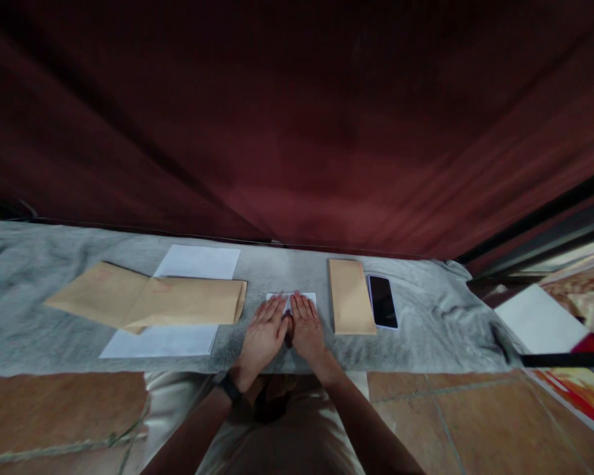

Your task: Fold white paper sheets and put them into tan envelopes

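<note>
A small piece of white paper (311, 298) lies on the grey cloth in front of me, mostly hidden under my hands. My left hand (266, 328) rests flat on its left part, fingers stretched forward. Beside it, my right hand (305, 326) presses flat on the right part, fingers also extended. The two thumbs come close together in the middle. Just right of my hands is a brown envelope (351, 297), with a dark-screened phone (383, 301) against its right side.
On the left, creased brown paper (188, 300) lies across white sheets (198, 260). Grey cloth (287, 267) covers the narrow surface, and a dark red curtain (297, 145) rises behind it. At far right are a white sheet (542, 320) and a dark bar (569, 360).
</note>
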Demonstrator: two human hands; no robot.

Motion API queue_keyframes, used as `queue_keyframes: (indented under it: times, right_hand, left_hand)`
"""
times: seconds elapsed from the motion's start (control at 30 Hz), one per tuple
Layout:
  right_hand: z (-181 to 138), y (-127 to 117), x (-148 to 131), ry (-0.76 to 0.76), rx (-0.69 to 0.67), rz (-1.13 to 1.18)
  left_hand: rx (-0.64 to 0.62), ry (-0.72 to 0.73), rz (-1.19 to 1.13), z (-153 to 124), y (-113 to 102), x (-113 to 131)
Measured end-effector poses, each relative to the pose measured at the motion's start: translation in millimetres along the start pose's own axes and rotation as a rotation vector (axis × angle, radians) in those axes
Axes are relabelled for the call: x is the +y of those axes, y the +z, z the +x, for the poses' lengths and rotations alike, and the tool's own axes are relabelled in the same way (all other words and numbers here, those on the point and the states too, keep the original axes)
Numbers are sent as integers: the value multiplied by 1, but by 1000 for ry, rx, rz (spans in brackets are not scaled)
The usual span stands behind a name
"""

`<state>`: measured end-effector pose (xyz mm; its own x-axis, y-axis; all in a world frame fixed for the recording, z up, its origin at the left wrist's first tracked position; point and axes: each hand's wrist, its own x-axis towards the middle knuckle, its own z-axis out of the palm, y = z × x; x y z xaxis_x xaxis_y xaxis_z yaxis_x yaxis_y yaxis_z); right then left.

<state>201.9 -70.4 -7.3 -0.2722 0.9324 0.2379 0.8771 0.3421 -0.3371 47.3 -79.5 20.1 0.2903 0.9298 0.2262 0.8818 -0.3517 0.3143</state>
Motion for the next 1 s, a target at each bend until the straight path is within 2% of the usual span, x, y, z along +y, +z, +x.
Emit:
queue_keyframes:
  times: [0.1,0.23,0.4,0.57,0.67,0.8,1.0]
  right_hand:
    - [-4,2,2,-1,9,-61]
    - [-7,2,5,11,28,-100]
    - [-11,4,6,82,78,-79]
    - [-14,6,8,86,134,2]
    - [-15,7,11,70,175,40]
    - [-18,8,12,30,213,58]
    - [-21,9,13,21,217,41]
  left_hand:
    - [-7,0,61,8,16,3]
    - [11,-11,112,3,29,0]
    - [33,-50,118,-8,29,-2]
    - [30,-105,110,-20,23,1]
    - [17,-50,108,-31,13,0]
    - [2,35,120,-38,-12,-13]
    - [-24,-94,159,-29,-54,-50]
